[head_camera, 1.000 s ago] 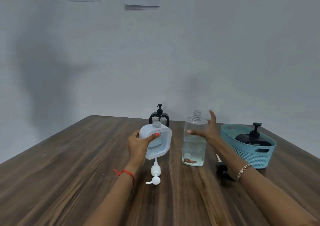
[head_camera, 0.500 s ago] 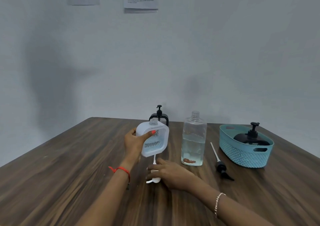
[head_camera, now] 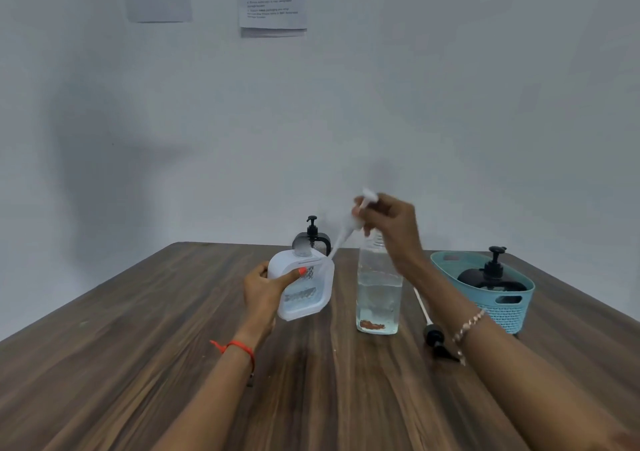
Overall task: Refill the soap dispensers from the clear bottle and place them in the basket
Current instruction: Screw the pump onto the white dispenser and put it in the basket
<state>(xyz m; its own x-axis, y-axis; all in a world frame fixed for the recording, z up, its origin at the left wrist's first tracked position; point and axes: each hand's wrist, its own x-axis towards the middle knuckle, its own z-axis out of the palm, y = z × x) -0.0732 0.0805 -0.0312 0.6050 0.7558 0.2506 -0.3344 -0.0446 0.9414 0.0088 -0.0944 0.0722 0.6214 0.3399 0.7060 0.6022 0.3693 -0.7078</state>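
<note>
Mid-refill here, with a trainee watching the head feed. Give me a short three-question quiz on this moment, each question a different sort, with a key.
1. True or false: the white dispenser stands upright on the table.
2. The right hand holds: A a sponge, B a white pump, C nothing.
3. How many dispensers sit in the teal basket?
Key: 1 false, the left hand holds it tilted. 2 B. 3 one, a black dispenser.
</note>
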